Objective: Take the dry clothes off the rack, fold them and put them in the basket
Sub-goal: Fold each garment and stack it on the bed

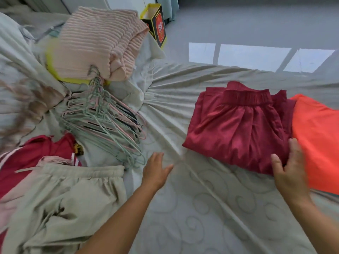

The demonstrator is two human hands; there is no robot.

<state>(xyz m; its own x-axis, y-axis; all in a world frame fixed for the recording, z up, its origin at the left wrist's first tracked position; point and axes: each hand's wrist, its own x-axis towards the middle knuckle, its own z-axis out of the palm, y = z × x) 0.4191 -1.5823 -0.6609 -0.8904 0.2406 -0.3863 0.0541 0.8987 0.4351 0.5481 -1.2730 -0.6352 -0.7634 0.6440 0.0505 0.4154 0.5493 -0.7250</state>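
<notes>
Folded red shorts on bed at 2 o'clock. R hand fingers straight, resting on their near corner. L hand fingers relaxed, empty, centre. Hangers at 10.

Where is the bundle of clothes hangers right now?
Head view, left of centre on the bed: the hangers lie between the folded pink ribbed cloth behind them and the beige trousers in front, just left of the left hand.

Pale quilted bed (swirl-stitched); grey floor catching bright window light.
</notes>
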